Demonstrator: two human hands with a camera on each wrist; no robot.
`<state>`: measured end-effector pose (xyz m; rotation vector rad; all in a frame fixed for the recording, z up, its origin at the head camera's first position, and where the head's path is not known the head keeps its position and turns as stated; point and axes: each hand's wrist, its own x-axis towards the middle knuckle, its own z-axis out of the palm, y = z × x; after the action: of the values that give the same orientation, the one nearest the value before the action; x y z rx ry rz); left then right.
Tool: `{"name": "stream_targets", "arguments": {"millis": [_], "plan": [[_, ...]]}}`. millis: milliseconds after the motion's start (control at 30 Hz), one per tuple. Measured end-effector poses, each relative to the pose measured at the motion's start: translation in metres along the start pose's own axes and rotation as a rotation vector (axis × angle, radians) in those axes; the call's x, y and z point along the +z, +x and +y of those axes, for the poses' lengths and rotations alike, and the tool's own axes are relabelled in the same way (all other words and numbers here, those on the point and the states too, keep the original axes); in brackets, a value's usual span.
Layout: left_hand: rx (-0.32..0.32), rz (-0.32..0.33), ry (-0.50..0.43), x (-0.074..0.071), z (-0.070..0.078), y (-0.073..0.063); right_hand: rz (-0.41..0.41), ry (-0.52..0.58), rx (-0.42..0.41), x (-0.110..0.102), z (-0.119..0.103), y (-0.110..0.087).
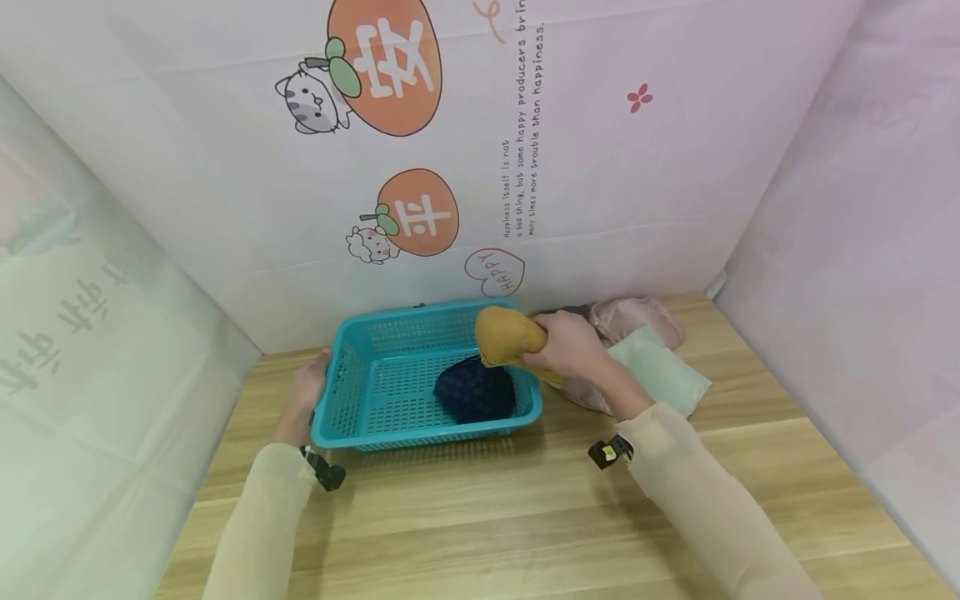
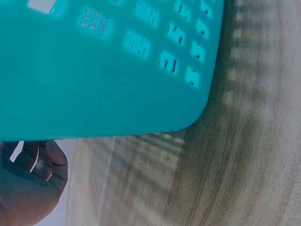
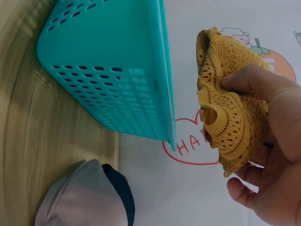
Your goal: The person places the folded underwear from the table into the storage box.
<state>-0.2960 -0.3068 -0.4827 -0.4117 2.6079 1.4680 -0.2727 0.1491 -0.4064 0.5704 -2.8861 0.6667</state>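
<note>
My left hand point(image 1: 306, 385) grips the left end of a turquoise plastic basket point(image 1: 420, 437), fingers bent at its rim in the left wrist view. My right hand point(image 1: 572, 346) pinches a folded mustard-yellow lace bra point(image 1: 504, 335) above the basket's right end. Thumb on one side and fingers behind, it holds the bra clear of the rim in the right wrist view. Inside the basket, at the right, lies a dark navy folded garment point(image 1: 472, 388); part of it is in shadow.
Right of the basket lie a pink garment point(image 1: 637, 321), a pale mint one point(image 1: 663, 371) and a grey cupped one point(image 3: 87, 197), partly hidden by my right arm in the head view. A printed cloth wall point(image 1: 600, 183) stands behind the wooden table point(image 1: 480, 517).
</note>
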Motion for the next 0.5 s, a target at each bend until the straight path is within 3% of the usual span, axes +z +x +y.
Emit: {"name": "stream_targets", "arguments": {"millis": [300, 500], "plan": [[-0.007, 0.005, -0.013, 0.000, 0.001, 0.000, -0.022, 0.001, 0.024, 0.006, -0.009, 0.015], [-0.001, 0.011, -0.010, 0.001, 0.001, -0.001, -0.007, -0.015, -0.002, 0.013, -0.015, 0.025]]}}
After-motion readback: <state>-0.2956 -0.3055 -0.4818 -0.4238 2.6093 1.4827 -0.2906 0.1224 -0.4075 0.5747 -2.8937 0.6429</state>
